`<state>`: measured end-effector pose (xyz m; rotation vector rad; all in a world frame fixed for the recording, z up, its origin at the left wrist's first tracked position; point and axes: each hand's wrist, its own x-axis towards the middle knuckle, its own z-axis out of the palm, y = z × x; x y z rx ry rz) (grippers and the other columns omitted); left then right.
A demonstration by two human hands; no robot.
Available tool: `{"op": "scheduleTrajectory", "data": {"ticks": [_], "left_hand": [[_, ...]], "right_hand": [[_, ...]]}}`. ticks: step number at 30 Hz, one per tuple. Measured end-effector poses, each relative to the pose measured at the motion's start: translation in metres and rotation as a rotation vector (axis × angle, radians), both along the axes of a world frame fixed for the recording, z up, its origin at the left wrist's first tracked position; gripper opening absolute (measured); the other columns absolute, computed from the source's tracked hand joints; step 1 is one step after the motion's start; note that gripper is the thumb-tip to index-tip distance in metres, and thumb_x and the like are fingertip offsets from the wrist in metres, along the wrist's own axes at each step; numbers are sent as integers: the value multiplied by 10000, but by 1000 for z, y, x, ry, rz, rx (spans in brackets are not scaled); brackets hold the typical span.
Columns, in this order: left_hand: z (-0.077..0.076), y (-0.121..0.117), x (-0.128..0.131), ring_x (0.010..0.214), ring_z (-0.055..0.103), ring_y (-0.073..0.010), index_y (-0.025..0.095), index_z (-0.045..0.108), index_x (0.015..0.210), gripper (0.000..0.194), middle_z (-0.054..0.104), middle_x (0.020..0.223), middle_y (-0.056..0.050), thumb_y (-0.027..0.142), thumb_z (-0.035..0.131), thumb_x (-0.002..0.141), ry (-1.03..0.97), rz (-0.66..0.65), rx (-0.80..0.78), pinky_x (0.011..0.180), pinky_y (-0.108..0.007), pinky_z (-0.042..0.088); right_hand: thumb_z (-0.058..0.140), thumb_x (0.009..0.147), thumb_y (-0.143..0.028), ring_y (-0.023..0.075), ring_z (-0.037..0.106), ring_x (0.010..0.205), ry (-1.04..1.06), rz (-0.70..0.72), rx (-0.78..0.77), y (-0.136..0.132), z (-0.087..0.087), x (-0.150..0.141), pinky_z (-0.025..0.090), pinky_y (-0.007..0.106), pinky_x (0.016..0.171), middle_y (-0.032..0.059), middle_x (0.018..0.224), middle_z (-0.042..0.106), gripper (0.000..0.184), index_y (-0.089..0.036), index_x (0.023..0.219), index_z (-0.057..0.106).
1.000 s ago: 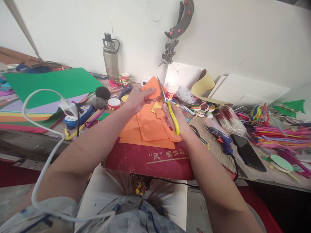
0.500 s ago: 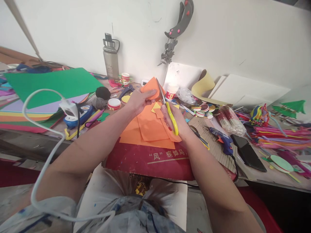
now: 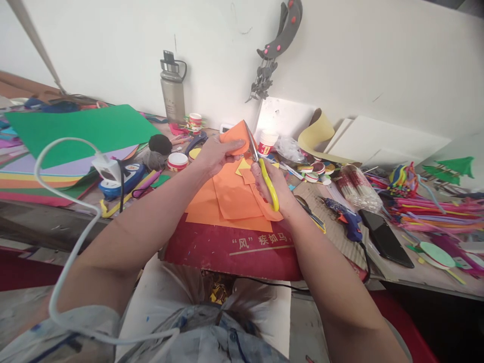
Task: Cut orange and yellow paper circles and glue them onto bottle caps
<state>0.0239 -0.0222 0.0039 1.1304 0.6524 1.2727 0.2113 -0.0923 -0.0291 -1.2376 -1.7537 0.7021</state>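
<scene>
Between thumb and fingers my left hand [image 3: 218,155] pinches a small piece of orange paper [image 3: 235,133], raised above the work surface. My right hand [image 3: 274,182] is closed around the yellow handles of a pair of scissors [image 3: 269,187]. Their blades point up and away from me, lying along the right edge of the raised piece. Below both hands, several orange paper sheets [image 3: 235,196] lie overlapped on a dark red board [image 3: 212,252] with printed characters. A small yellow paper scrap [image 3: 244,165] rests on top of the sheets.
Left are a green sheet [image 3: 83,131] on stacked coloured sheets, a charger on a blue power strip [image 3: 126,181] and a white cable [image 3: 71,252]. A bottle [image 3: 173,91] stands by the wall. Rightward lie a glue gun [image 3: 346,219], a phone [image 3: 385,237] and pipe cleaners [image 3: 438,212].
Little differs. The scissors and my right hand have shifted very slightly to the right, and the blades still lie at the orange piece's edge. My left hand keeps its pinch.
</scene>
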Motion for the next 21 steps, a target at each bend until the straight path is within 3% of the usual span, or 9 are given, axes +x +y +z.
{"op": "scheduleTrajectory", "data": {"ticks": [9, 21], "left_hand": [[0, 8, -8, 573, 621, -78, 130, 753, 853, 496, 765, 755, -31, 285, 1104, 537, 34, -8, 11, 504, -204, 486], [0, 13, -12, 502, 584, -72, 157, 698, 759, 437, 741, 698, -27, 268, 1073, 562, 62, -8, 20, 454, -203, 421]], "right_hand": [[594, 926, -929, 136, 405, 595, 45, -4, -2, -5, 2, -3, 348, 276, 517, -42, 697, 439, 663, -270, 942, 527], [543, 949, -937, 142, 400, 581, 28, -12, 12, -5, 0, -3, 344, 281, 509, -38, 681, 435, 670, -267, 968, 553]]}}
